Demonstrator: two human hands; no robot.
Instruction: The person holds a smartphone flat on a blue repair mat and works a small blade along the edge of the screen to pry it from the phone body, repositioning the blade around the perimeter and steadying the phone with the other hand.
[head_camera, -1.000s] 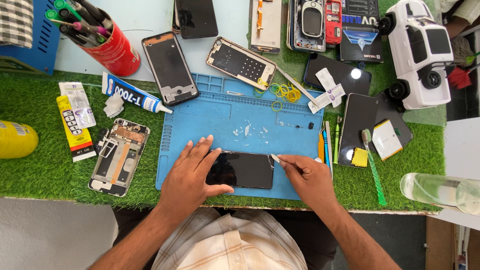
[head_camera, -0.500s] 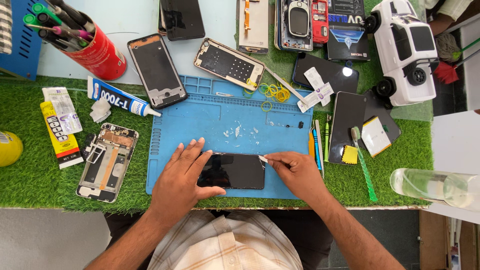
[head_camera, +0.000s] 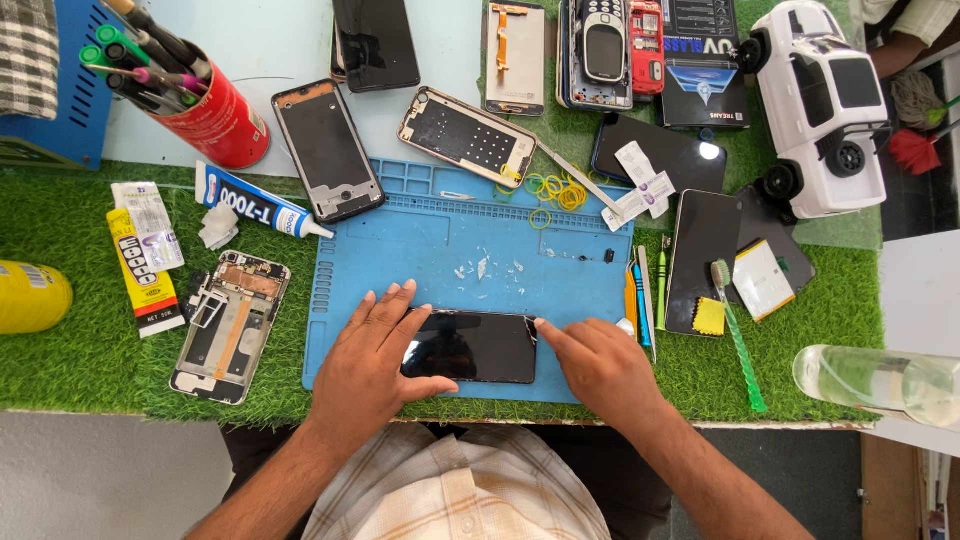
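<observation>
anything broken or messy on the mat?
Small pale chips lie scattered on the blue mat just above the dark phone held between the left hand and right hand. Nothing spilled.
</observation>
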